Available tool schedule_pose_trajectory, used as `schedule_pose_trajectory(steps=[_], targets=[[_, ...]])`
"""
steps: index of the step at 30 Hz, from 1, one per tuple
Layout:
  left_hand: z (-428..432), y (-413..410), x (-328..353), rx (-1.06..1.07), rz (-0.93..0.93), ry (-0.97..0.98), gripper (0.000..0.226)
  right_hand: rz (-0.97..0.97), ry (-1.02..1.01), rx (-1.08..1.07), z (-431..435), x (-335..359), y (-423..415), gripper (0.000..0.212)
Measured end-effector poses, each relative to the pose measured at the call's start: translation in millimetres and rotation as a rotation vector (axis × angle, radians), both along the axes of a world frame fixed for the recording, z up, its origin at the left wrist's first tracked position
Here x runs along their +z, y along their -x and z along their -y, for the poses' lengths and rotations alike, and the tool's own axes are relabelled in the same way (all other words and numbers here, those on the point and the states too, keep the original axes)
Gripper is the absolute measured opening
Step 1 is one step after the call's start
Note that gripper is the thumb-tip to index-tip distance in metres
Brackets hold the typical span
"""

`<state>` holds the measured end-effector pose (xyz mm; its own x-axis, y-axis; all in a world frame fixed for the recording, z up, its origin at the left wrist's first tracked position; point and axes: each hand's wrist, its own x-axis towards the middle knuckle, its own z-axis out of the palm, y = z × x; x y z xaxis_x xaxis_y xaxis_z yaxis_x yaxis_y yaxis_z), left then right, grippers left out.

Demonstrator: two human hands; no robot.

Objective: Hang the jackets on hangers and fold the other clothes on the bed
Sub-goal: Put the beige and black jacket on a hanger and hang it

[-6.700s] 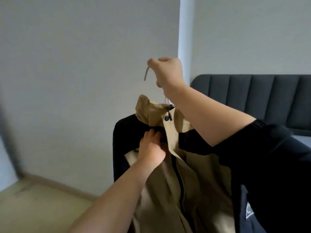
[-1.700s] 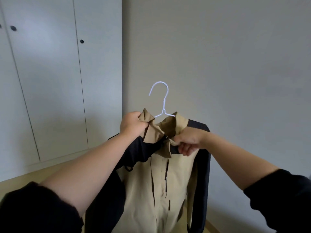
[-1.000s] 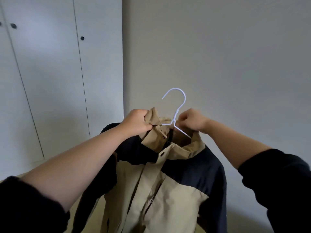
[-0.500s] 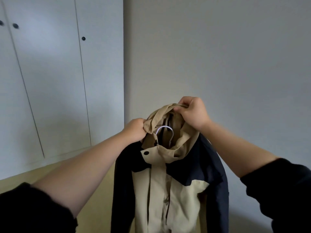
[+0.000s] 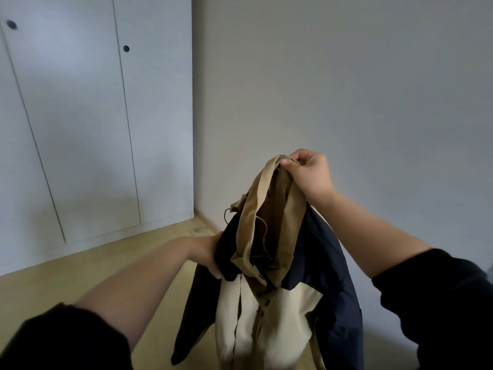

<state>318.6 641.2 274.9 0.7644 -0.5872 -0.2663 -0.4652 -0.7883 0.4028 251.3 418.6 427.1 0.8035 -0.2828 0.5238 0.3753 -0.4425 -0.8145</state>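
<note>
And the hood has come right up now: a moment ago the hanger's hook stood clear above the collar, and now the right hand (image 5: 309,173) has pulled the tan hood (image 5: 269,198) up and over it, so the wire hanger (image 5: 262,237) sits down inside the hood opening, below that raised fist. The view has dropped too, more floor (image 5: 80,284) showing under the jacket (image 5: 266,316). For the task that reads as a snag: the jacket looks seated on the hanger, but the hook is swallowed, and I'd say it has to come back out through the neck before this goes on any rail.

Grips now. The right hand is clenched tight on the top edge of the hood, thumb pressed against the curled fingers, fabric bunched between them, carrying the garment from above. The left hand (image 5: 213,256) has slid down from the collar; it's closed on the dark shoulder panel, low and to the left of the right hand's hold, fingers wrapped round a fold of the navy cloth, partly hidden behind it.

The jacket hangs in the air between the two hands, front facing the wearer, tan chest panels dropping straight below the hood, dark sleeves trailing down either side. It's well off the floor, out in front of the plain wall (image 5: 346,89), the white cupboard doors (image 5: 93,129) away to the left. No bed or other clothes in view right now
</note>
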Motion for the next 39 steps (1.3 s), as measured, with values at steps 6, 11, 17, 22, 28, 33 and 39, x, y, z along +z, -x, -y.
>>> schedule_pose_trajectory(steps=[6,11,17,22,28,33,39], targets=[[38,9,-13,0.072,-0.169,0.436,0.029,0.031,-0.048,0.023,-13,6,-4,0.024],[48,7,-1,0.462,-0.299,0.891,0.027,0.059,-0.069,0.021,-11,9,-5,0.031],[44,42,87,0.536,0.529,1.687,0.017,0.047,0.014,-0.017,-6,6,-3,0.029],[61,85,102,-0.448,0.992,0.318,0.026,0.042,0.031,-0.037,-7,2,-4,0.031],[85,66,62,-0.258,0.915,-0.963,0.034,0.025,0.053,-0.011,-11,-1,-2,0.023],[91,58,70,-0.317,1.02,-0.832,0.028,0.023,0.117,-0.045,-10,1,-4,0.027],[83,58,107,-0.327,1.073,-0.509,0.025,-0.05,0.231,-0.1,-3,-18,-14,0.013]])
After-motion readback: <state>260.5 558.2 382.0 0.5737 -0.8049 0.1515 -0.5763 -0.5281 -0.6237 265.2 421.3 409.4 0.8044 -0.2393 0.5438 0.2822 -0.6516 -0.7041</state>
